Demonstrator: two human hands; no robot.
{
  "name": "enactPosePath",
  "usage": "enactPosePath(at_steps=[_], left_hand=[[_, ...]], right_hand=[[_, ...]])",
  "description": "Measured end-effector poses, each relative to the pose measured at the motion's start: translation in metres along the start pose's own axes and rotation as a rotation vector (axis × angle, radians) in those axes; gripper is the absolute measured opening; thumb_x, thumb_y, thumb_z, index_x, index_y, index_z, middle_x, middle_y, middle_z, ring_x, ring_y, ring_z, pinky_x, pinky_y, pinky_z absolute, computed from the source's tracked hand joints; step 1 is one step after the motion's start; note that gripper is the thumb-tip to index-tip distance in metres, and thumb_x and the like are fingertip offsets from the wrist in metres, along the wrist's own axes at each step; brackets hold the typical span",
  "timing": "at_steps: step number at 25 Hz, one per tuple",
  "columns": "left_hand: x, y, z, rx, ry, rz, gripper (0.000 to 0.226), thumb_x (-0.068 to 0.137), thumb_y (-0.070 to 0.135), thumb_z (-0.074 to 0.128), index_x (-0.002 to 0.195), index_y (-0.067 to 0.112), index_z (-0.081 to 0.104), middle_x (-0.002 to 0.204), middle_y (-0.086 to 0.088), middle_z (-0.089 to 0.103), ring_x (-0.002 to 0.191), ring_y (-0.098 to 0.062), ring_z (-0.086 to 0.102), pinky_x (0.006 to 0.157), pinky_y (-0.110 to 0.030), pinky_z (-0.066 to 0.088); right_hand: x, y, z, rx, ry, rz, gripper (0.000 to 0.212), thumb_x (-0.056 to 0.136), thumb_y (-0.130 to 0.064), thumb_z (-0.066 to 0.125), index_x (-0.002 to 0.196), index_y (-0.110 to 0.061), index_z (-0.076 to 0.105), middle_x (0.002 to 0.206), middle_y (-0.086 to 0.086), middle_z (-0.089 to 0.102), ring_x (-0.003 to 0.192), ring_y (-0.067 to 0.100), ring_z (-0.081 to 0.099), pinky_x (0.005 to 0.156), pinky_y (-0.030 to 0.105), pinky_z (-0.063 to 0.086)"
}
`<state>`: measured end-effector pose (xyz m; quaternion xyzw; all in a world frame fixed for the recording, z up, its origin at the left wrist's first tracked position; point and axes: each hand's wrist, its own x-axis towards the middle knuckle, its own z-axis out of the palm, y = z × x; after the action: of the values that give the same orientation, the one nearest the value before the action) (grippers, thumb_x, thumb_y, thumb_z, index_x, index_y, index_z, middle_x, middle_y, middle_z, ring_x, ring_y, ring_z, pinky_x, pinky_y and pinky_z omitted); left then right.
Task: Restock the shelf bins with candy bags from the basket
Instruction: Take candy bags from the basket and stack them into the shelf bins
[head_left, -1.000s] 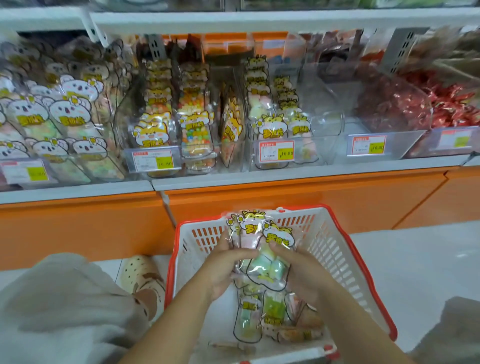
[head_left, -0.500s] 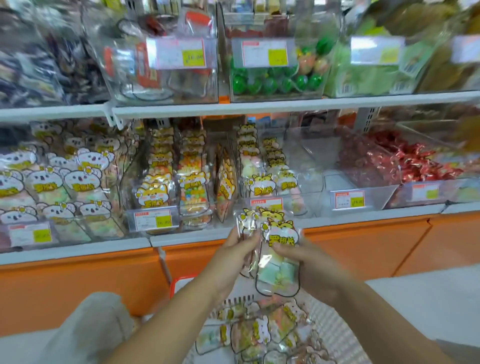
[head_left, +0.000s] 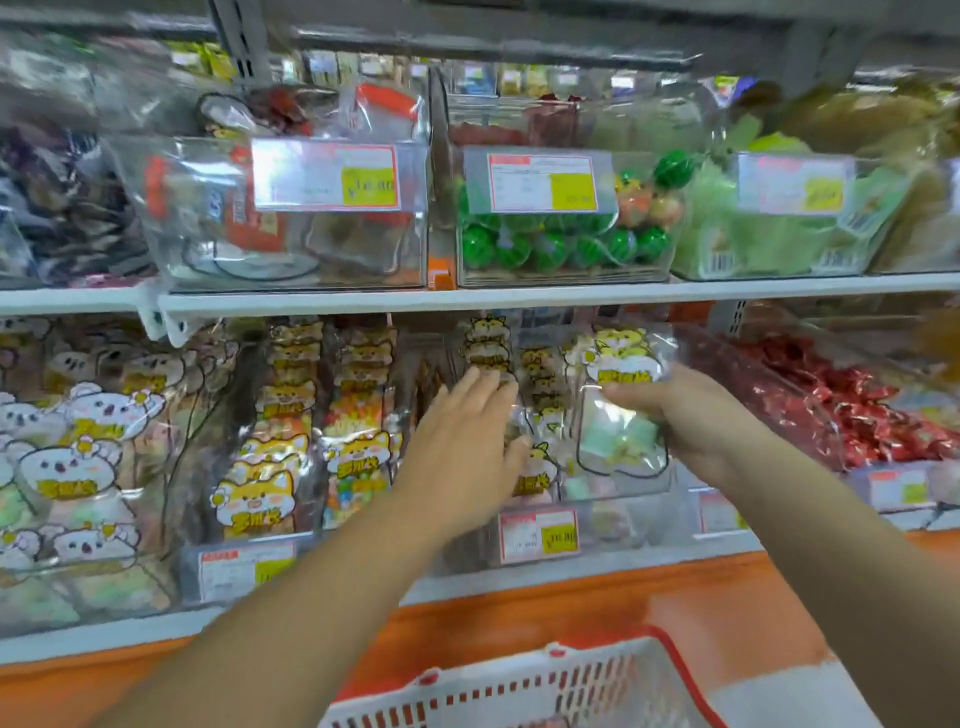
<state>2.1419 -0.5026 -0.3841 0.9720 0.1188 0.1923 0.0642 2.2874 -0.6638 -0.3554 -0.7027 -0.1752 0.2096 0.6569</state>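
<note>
Up from the basket (head_left: 571, 686) and across to the lower shelf's front edge, the right hand (head_left: 691, 415) now pinches a candy bag (head_left: 621, 415) over the half-empty clear bin (head_left: 639, 514) while the left hand (head_left: 462, 441), fingers straight, presses the standing row aside, so this one looks ready to drop in

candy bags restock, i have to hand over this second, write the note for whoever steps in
Left hand: open, fingers straight, against the stocked bags standing in the clear shelf bin.
Right hand: grips one candy bag with a yellow cartoon animal on it, held up at the bin's emptier right side, not yet set down.
Basket: below the hands at the bottom edge, contents out of view.
Done: the bin's left rows hold bags.
Left: seat the held bag, then check the basket for more.
</note>
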Motion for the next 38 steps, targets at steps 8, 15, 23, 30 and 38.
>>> enactPosePath(at_steps=[8, 15, 23, 30, 38], left_hand=[[0.109, -0.038, 0.026, 0.235, -0.341, -0.025, 0.068, 0.099, 0.052, 0.034, 0.156, 0.024, 0.008, 0.163, -0.001, -0.014, 0.149, -0.022, -0.014, 0.120, -0.051, -0.004], [0.132, -0.047, 0.031, 0.281, -0.550, -0.098, 0.072, 0.098, 0.060, 0.031, 0.156, 0.026, 0.005, 0.163, 0.000, -0.015, 0.150, -0.025, -0.010, 0.117, -0.055, -0.002], [0.133, -0.052, 0.041, 0.290, -0.513, -0.082, 0.078, 0.094, 0.064, 0.037, 0.156, 0.025, 0.008, 0.163, -0.002, -0.010, 0.149, -0.029, -0.010, 0.117, -0.055, 0.004], [0.135, -0.054, 0.045, 0.254, -0.471, -0.087, 0.081, 0.089, 0.064, 0.047, 0.154, 0.032, 0.012, 0.163, 0.002, -0.012, 0.149, -0.029, -0.008, 0.116, -0.062, 0.011], [0.110, -0.040, 0.020, -0.094, -0.215, -0.120, 0.065, 0.097, 0.049, 0.046, 0.153, 0.028, 0.022, 0.163, 0.002, 0.009, 0.149, -0.020, 0.010, 0.120, -0.037, 0.014]], right_hand=[[0.130, -0.001, 0.040, -0.383, 0.029, -0.020, 0.068, 0.078, -0.018, 0.079, 0.135, -0.001, 0.046, 0.104, 0.014, 0.061, 0.074, 0.019, 0.057, 0.075, 0.034, 0.054], [0.141, 0.020, 0.049, -0.490, 0.093, -0.181, 0.106, 0.073, -0.014, 0.082, 0.152, -0.019, 0.011, 0.146, -0.003, 0.033, 0.086, 0.016, 0.062, 0.054, 0.021, 0.053], [0.142, 0.008, 0.038, -1.619, -0.032, -0.407, 0.066, 0.093, -0.057, 0.045, 0.151, -0.040, 0.018, 0.161, 0.001, 0.015, 0.149, 0.027, 0.000, 0.120, 0.047, 0.002], [0.133, 0.025, 0.027, -1.697, -0.165, -0.290, 0.089, 0.081, -0.066, 0.058, 0.150, -0.046, 0.004, 0.163, -0.002, -0.007, 0.148, 0.032, -0.010, 0.117, 0.059, 0.000], [0.092, 0.015, 0.013, -1.573, -0.107, -0.400, 0.071, 0.090, -0.056, 0.053, 0.151, -0.041, 0.019, 0.162, 0.003, 0.011, 0.149, 0.031, 0.007, 0.119, 0.053, 0.012]])
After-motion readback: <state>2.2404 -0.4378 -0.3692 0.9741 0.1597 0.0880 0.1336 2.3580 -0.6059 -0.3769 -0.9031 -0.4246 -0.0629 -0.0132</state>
